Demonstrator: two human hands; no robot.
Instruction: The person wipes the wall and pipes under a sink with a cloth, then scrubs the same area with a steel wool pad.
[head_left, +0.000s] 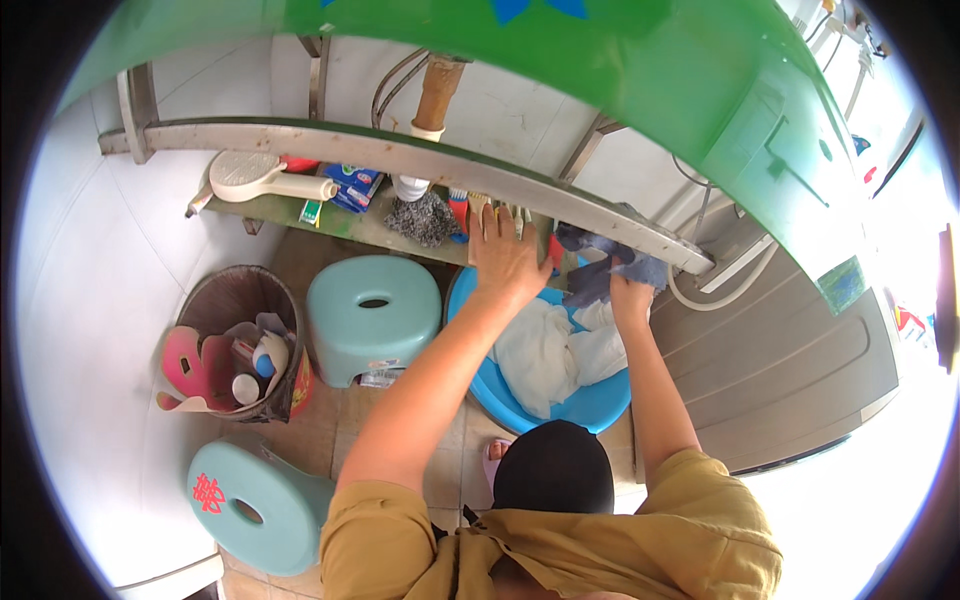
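My left hand (510, 259) reaches over the front edge of a low shelf, fingers spread, among several brushes (517, 215). It appears to grip nothing; whether the fingertips touch the brushes is hard to tell. On the right, my right hand (631, 294) is closed on a crumpled grey-blue cloth (592, 281), partly hidden by the metal rail. Below both hands stands a blue plastic basin (592, 409) holding white cloth (536, 352). A red object (555, 255) shows between my hands.
A metal rail (420, 160) and a green panel (570, 67) cross above the shelf (322, 219), which bears a showerhead-like white item (244, 176) and a scouring pad (424, 219). Leftward are two plastic stools (375, 330) and a filled bin (292, 375). A grey appliance (780, 360) flanks the basin.
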